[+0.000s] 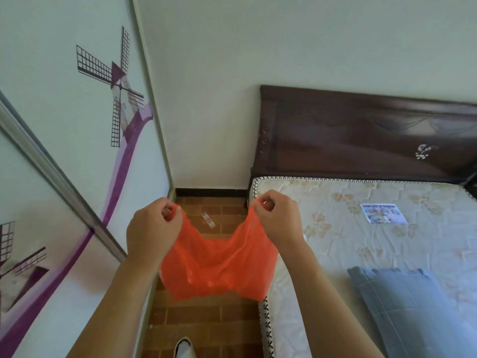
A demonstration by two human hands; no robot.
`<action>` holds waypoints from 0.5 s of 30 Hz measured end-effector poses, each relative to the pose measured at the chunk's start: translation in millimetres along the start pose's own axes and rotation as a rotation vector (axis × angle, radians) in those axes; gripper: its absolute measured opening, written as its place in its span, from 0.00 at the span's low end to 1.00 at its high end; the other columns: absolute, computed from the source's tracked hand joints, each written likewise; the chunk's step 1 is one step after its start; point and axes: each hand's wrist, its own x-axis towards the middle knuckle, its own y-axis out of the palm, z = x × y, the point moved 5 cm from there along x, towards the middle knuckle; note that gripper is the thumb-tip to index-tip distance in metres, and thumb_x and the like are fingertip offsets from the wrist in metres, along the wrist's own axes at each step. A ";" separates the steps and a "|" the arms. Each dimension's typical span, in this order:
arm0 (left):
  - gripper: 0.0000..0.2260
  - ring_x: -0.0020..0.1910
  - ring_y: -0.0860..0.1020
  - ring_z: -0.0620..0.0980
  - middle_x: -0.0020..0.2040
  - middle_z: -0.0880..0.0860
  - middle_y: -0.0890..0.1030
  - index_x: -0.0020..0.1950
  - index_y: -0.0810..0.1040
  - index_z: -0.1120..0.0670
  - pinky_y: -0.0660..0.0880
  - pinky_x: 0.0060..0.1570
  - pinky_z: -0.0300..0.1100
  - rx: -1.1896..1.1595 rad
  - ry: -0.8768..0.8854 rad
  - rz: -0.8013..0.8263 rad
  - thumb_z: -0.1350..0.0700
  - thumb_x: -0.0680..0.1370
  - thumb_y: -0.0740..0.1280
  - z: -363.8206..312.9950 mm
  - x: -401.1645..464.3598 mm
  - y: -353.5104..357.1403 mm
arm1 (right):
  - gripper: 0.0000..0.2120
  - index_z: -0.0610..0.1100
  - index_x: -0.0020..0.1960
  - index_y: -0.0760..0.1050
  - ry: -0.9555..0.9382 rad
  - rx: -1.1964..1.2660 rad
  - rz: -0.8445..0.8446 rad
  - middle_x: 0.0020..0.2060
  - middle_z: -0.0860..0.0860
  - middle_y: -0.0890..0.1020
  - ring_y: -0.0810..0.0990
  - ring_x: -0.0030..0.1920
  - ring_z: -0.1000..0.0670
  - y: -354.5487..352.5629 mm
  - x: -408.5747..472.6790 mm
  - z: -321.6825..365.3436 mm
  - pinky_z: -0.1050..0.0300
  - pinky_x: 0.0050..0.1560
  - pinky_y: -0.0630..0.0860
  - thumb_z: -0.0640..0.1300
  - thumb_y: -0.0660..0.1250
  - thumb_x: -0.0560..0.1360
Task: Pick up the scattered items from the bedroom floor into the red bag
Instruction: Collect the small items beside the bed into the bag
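Red bag held open, centre frame, above floor.
L hand [152, 228] and R hand [277, 218] each pinch a top edge of red bag [216, 270], grip closed on plastic. Small wrapper [208, 219] lies on brick-pattern floor [206, 319] beyond bag, left of bed [361, 241].

Pale walls [219, 60] meet at a corner above a brick-patterned floor [206, 319]. Windmill-printed wardrobe doors [51, 125] stand left; right, a dark wooden headboard [361, 135] backs a quilted mattress [348, 241] carrying a blue pillow [418, 311].

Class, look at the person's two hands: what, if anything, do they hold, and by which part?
Both hold the red bag. The left hand and the right hand each pinch a top handle, stretching its mouth open.
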 end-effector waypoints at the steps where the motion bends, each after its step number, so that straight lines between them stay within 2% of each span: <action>1: 0.06 0.30 0.76 0.42 0.31 0.44 0.77 0.43 0.80 0.50 0.67 0.30 0.35 -0.012 -0.003 0.008 0.52 0.80 0.70 4.4 13.8 3.7 | 0.06 0.52 0.40 0.80 0.006 -0.006 -0.005 0.28 0.56 0.78 0.75 0.29 0.57 5.5 10.9 3.7 0.61 0.33 0.70 0.46 0.73 0.76; 8: 0.05 0.31 0.76 0.41 0.32 0.43 0.78 0.46 0.80 0.49 0.70 0.31 0.34 -0.069 0.000 0.073 0.51 0.80 0.70 39.6 101.4 24.3 | 0.09 0.52 0.37 0.79 0.066 -0.046 -0.034 0.26 0.55 0.78 0.75 0.27 0.57 45.8 77.3 30.3 0.61 0.31 0.69 0.46 0.74 0.75; 12: 0.04 0.31 0.76 0.41 0.33 0.43 0.78 0.46 0.80 0.49 0.68 0.31 0.33 -0.092 0.017 0.077 0.51 0.80 0.70 50.9 141.3 32.0 | 0.08 0.52 0.38 0.80 0.086 -0.048 -0.041 0.27 0.54 0.79 0.75 0.27 0.57 62.0 105.1 41.5 0.60 0.32 0.70 0.46 0.73 0.76; 15: 0.05 0.31 0.76 0.41 0.33 0.43 0.78 0.46 0.80 0.49 0.67 0.30 0.33 -0.108 0.011 0.075 0.50 0.80 0.70 55.8 165.3 37.4 | 0.08 0.51 0.38 0.80 0.082 -0.053 -0.034 0.27 0.56 0.80 0.75 0.27 0.57 70.8 124.6 50.9 0.63 0.30 0.69 0.45 0.73 0.76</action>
